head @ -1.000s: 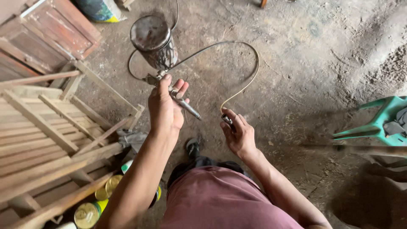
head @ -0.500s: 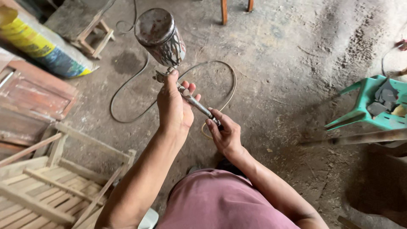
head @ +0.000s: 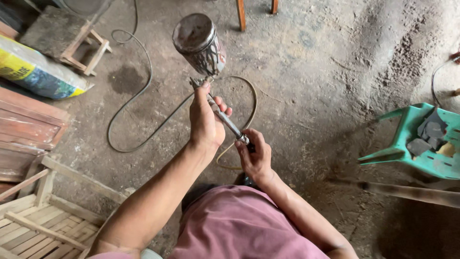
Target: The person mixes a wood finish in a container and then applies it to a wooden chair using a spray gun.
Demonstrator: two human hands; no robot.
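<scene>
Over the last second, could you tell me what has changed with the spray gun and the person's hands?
The right hand has moved up from the hose end to the foot of the spray gun handle, closing on the fitting there. The gun now stands more upright, with its metal cup higher. The left hand still grips the gun body, and the hose still lies looped on the floor.

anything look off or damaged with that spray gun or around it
The spray gun's metal cup is heavily caked with dried paint and grime. A green plastic stool lies tipped over at right, and the hose sprawls loosely across the floor.
</scene>
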